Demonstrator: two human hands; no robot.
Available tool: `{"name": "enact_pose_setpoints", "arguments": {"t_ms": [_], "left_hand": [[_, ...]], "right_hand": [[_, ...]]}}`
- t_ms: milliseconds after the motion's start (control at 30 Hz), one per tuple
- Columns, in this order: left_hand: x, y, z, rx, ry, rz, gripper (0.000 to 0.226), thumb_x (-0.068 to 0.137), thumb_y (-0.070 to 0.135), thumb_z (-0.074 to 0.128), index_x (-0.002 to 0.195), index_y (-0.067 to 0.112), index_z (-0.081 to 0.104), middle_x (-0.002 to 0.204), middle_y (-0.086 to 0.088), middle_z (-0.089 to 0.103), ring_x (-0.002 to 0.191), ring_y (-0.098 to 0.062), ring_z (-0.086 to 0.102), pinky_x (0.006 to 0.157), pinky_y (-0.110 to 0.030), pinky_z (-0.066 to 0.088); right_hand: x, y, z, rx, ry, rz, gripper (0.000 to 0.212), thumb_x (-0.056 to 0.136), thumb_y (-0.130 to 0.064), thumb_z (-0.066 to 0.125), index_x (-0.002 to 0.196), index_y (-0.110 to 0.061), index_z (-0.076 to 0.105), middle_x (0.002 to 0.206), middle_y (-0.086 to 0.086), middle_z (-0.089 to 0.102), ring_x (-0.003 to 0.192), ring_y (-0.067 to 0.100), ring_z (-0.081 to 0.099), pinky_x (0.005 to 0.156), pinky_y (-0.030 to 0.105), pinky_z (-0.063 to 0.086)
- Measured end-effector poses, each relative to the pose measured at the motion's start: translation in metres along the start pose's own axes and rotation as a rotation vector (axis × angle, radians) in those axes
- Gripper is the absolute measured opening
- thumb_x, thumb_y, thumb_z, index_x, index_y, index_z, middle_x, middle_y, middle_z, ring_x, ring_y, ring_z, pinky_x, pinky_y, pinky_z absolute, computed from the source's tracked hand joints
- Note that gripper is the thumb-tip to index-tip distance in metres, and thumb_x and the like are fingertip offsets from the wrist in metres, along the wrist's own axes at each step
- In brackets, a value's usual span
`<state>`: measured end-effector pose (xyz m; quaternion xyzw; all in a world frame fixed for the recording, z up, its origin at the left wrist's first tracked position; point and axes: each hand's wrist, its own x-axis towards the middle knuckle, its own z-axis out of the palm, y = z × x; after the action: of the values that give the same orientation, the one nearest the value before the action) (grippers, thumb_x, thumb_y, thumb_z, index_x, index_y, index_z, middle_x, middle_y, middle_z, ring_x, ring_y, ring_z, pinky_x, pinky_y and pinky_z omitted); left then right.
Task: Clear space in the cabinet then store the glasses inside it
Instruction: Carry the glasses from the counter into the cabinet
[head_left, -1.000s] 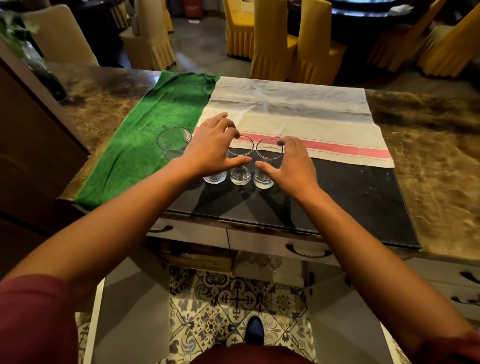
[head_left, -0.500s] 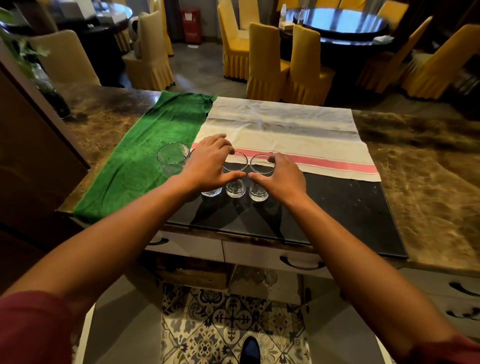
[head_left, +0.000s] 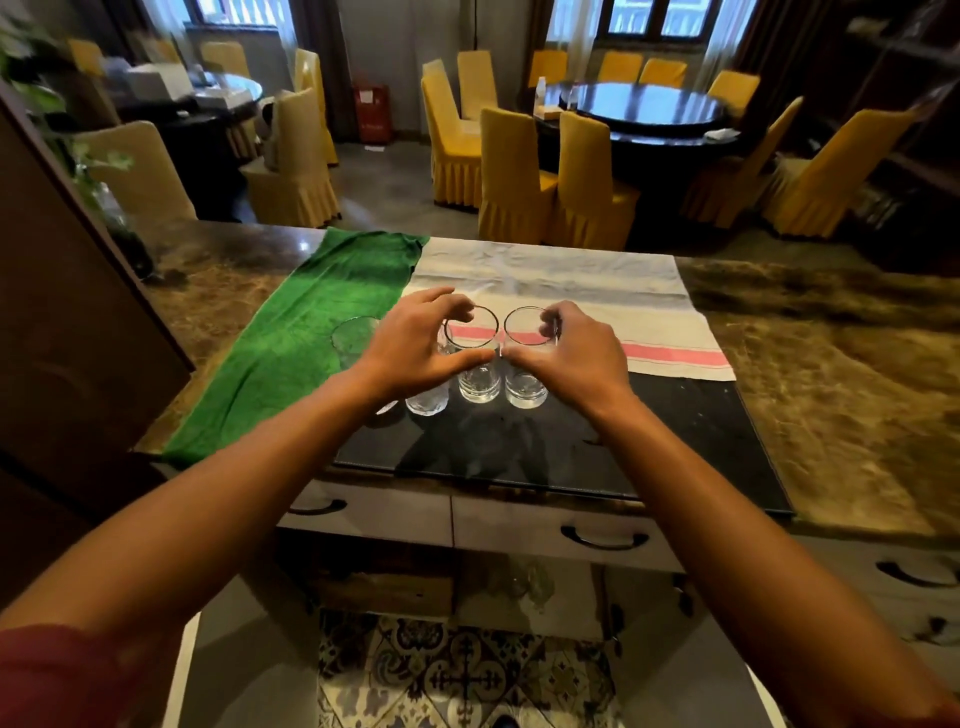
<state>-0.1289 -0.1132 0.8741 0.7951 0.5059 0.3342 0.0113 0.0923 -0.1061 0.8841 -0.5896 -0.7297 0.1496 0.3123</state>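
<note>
Several clear glasses stand in a row on the counter, where the black mat (head_left: 623, 447) meets the cloths. My left hand (head_left: 415, 348) grips the middle glass (head_left: 478, 379), thumb in front and fingers over its rim. It also covers the glass (head_left: 427, 404) to its left. My right hand (head_left: 571, 353) grips the rightmost glass (head_left: 525, 387). One more glass (head_left: 353, 338) stands free on the green towel (head_left: 291, 353). Below the counter the cabinet (head_left: 519, 587) is open, with glassware dimly visible inside.
A white cloth with a pink stripe (head_left: 597, 291) lies behind the glasses. Drawers with dark handles (head_left: 602, 538) sit under the counter edge. A brown box (head_left: 384, 592) is in the cabinet's left half. Open cabinet doors (head_left: 244, 675) flank my legs. A dark wooden panel (head_left: 67, 322) stands at left.
Both hands have closed from the sides onto the glasses, thumbs now nearly meeting in front. The view has tilted up, showing more of the dining room.
</note>
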Motion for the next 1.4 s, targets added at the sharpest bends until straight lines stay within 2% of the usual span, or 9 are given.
{"name": "enact_pose_setpoints", "arguments": {"t_ms": [133, 200, 300, 467, 767, 1000, 1167, 1267, 1400], "left_hand": [[-0.016, 0.009, -0.013, -0.088, -0.015, -0.021, 0.070, 0.080, 0.064, 0.070, 0.126, 0.012, 0.060, 0.114, 0.000, 0.073, 0.105, -0.016, 0.069, 0.091, -0.038, 0.055], [-0.025, 0.014, -0.016, -0.159, -0.039, -0.049, 0.071, 0.079, 0.060, 0.073, 0.128, 0.011, 0.059, 0.115, -0.002, 0.073, 0.105, -0.013, 0.069, 0.093, -0.036, 0.056], [-0.040, 0.023, -0.021, -0.300, -0.051, -0.079, 0.066, 0.078, 0.051, 0.079, 0.124, 0.008, 0.060, 0.111, -0.004, 0.073, 0.099, -0.009, 0.070, 0.092, -0.026, 0.057], [-0.070, 0.032, -0.023, -0.472, -0.144, -0.120, 0.067, 0.071, 0.058, 0.080, 0.114, 0.012, 0.058, 0.106, -0.003, 0.073, 0.097, -0.012, 0.073, 0.089, -0.035, 0.061], [-0.122, 0.050, -0.016, -0.501, -0.160, -0.197, 0.057, 0.075, 0.041, 0.087, 0.117, 0.013, 0.062, 0.106, 0.003, 0.075, 0.096, -0.005, 0.073, 0.092, -0.035, 0.060], [-0.154, 0.079, -0.010, -0.468, -0.146, -0.253, 0.056, 0.075, 0.044, 0.086, 0.116, 0.015, 0.062, 0.106, 0.005, 0.075, 0.099, -0.003, 0.072, 0.092, -0.034, 0.059], [-0.179, 0.116, 0.005, -0.485, -0.139, -0.318, 0.061, 0.072, 0.049, 0.086, 0.118, 0.017, 0.061, 0.108, 0.005, 0.075, 0.099, -0.007, 0.073, 0.094, -0.038, 0.059], [-0.197, 0.148, 0.017, -0.494, -0.121, -0.358, 0.057, 0.074, 0.041, 0.088, 0.118, 0.017, 0.060, 0.109, 0.004, 0.074, 0.098, -0.005, 0.073, 0.093, -0.031, 0.059], [-0.218, 0.188, 0.030, -0.426, -0.095, -0.367, 0.056, 0.073, 0.041, 0.086, 0.117, 0.019, 0.060, 0.102, 0.016, 0.069, 0.094, 0.012, 0.066, 0.084, -0.007, 0.050]], "right_hand": [[-0.027, -0.011, -0.012, 0.034, 0.011, -0.018, 0.076, 0.070, -0.070, 0.076, 0.122, -0.018, 0.061, 0.112, -0.001, 0.072, 0.096, 0.014, 0.068, 0.081, 0.037, 0.061], [-0.041, -0.014, -0.017, 0.040, 0.012, -0.016, 0.073, 0.069, -0.068, 0.077, 0.120, -0.018, 0.062, 0.108, -0.002, 0.072, 0.092, 0.012, 0.067, 0.079, 0.037, 0.061], [-0.065, -0.017, -0.021, 0.043, 0.016, -0.007, 0.066, 0.069, -0.065, 0.079, 0.115, -0.021, 0.063, 0.100, -0.005, 0.070, 0.087, 0.010, 0.066, 0.077, 0.038, 0.062], [-0.108, -0.018, -0.023, 0.080, 0.013, 0.038, 0.064, 0.069, -0.063, 0.080, 0.114, -0.021, 0.063, 0.099, -0.008, 0.069, 0.087, 0.007, 0.066, 0.078, 0.037, 0.061], [-0.167, -0.006, -0.031, 0.128, -0.008, 0.106, 0.065, 0.070, -0.062, 0.081, 0.117, -0.021, 0.065, 0.101, -0.010, 0.072, 0.090, 0.003, 0.068, 0.082, 0.030, 0.061], [-0.198, 0.011, -0.042, 0.152, -0.051, 0.109, 0.062, 0.074, -0.056, 0.081, 0.120, -0.019, 0.063, 0.106, -0.008, 0.071, 0.094, 0.004, 0.067, 0.084, 0.026, 0.060], [-0.233, 0.038, -0.053, 0.171, -0.118, 0.083, 0.063, 0.072, -0.055, 0.083, 0.121, -0.020, 0.063, 0.106, -0.008, 0.070, 0.094, 0.004, 0.067, 0.084, 0.030, 0.060], [-0.261, 0.056, -0.063, 0.170, -0.164, 0.055, 0.062, 0.071, -0.054, 0.084, 0.119, -0.021, 0.062, 0.105, -0.008, 0.070, 0.094, 0.006, 0.066, 0.084, 0.033, 0.059], [-0.296, 0.081, -0.079, 0.206, -0.192, 0.059, 0.063, 0.071, -0.053, 0.085, 0.121, -0.023, 0.061, 0.107, -0.010, 0.069, 0.097, 0.004, 0.065, 0.086, 0.031, 0.059]]}}
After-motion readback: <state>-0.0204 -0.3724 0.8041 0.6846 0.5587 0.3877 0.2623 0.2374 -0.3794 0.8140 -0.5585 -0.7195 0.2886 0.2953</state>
